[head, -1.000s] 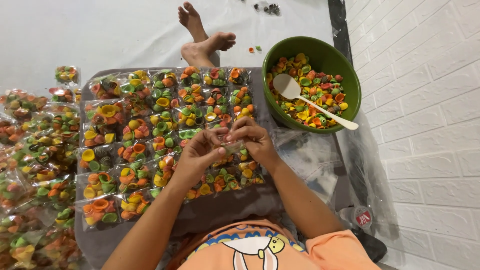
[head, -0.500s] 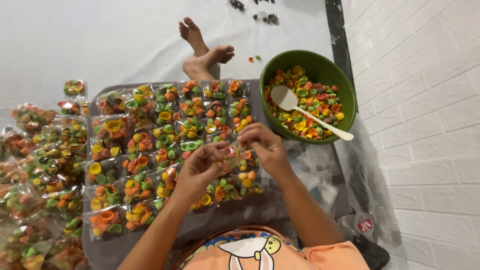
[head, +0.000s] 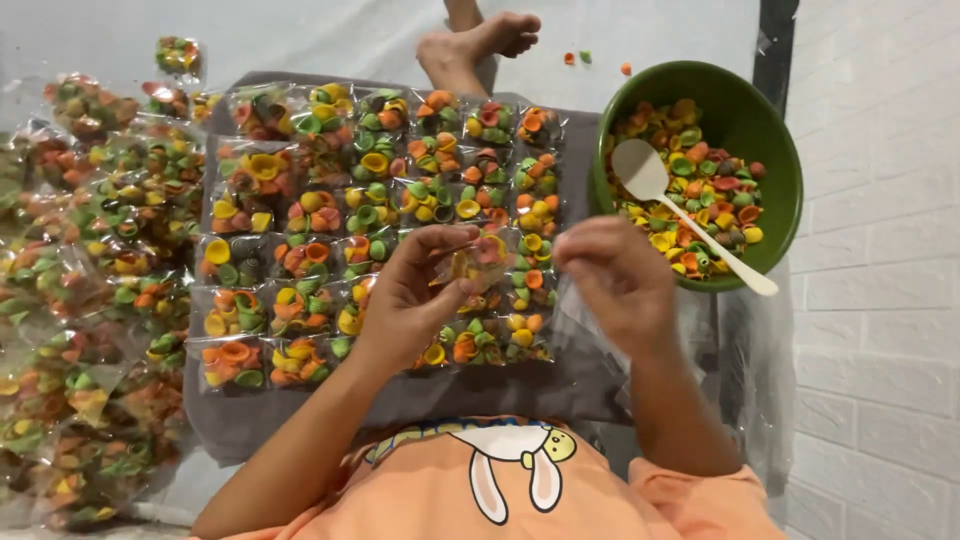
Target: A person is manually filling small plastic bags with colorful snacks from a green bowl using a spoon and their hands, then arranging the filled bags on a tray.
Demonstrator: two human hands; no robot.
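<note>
A: Item in hand?
B: One small clear packet [head: 470,262] of coloured shell-shaped crackers, held above the lower right part of the packet grid. The left hand [head: 415,300] has it pinched between thumb and fingertips, fingers closed on the packet's edge.

A: Right hand?
B: The right hand [head: 618,275] is just beside the packet, apart from it, fingers curled loosely. Motion blur; cannot tell whether anything is between the fingertips.

A: Underneath?
B: Rows of filled packets [head: 370,210] lie side by side on a grey cloth [head: 500,385] across the lap, touching one another.

A: Further out?
B: To the right, a green bowl [head: 745,105] of loose crackers, orange, yellow, green and red, with a white spoon [head: 690,220] resting in it, handle over the near rim. To the left, a heap of filled packets [head: 90,300] on the white floor. Bare feet [head: 475,45] at the top edge, with a few stray crackers [head: 590,62] beside them. White brick-pattern wall [head: 880,300] at far right.
</note>
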